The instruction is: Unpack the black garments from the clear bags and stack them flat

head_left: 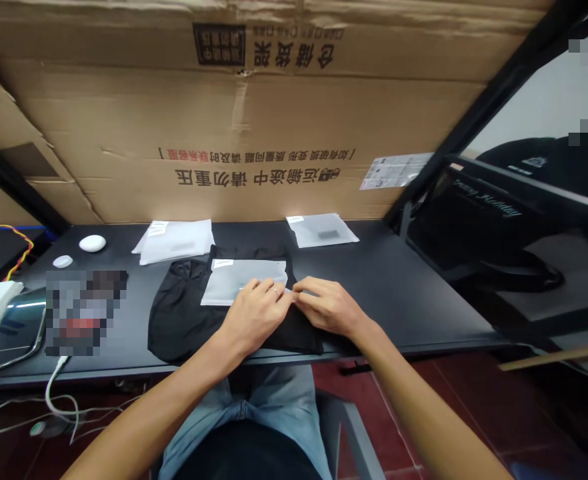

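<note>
A frosted plastic pouch (237,275) with a small white label lies on a black cloth item (184,313) in front of me. My left hand (259,308), a ring on one finger, rests over the pouch's lower right part, its fingers closed at the right edge. My right hand (327,303) meets it there, thumb and fingers pinched at the same edge. Both fingertips nearly touch. The exact grip and the pouch's lower right corner are hidden by the fingers.
Similar frosted pouches (177,243) lie stacked at the back left, and another pouch (324,231) at the back right. Two white round objects, a phone (17,330) and a white cable (57,380) are on the left. Cardboard (254,120) stands behind the black table (374,293).
</note>
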A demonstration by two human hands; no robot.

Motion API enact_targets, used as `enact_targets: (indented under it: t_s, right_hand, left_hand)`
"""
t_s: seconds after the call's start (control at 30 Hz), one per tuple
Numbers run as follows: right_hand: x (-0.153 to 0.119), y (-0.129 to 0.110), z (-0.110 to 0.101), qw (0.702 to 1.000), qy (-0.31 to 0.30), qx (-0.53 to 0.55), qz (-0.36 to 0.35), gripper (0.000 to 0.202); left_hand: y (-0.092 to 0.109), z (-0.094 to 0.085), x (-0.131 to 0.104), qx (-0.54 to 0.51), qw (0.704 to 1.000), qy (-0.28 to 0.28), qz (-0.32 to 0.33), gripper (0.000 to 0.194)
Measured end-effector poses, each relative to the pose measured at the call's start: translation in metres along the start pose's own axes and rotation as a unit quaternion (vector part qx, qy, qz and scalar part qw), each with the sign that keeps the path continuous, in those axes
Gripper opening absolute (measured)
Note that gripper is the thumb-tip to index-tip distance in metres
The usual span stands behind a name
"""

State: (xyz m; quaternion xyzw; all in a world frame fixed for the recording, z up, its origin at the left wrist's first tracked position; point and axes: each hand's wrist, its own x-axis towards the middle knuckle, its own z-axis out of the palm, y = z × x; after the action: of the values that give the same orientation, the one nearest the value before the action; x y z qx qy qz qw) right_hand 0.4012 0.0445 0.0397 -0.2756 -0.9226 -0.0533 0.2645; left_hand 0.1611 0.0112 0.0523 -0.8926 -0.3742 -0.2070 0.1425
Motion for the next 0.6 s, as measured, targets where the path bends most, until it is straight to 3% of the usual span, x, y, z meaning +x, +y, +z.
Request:
enact_targets:
  t_s: [0.37,0.6]
  right_hand:
    - [-0.007,0.006,0.006,0.998,0.023,0.040,0.052,0.027]
    - [-0.006,0.007,0.007,0.997,0.020,0.052,0.058,0.023]
  left_hand:
    - [-0.060,-0.035,-0.071,0.079,0.995,-0.036,-0.044,0.024]
    - [-0.093,-0.051,-0.104,0.018,0.991,-0.085,-0.105,0.018]
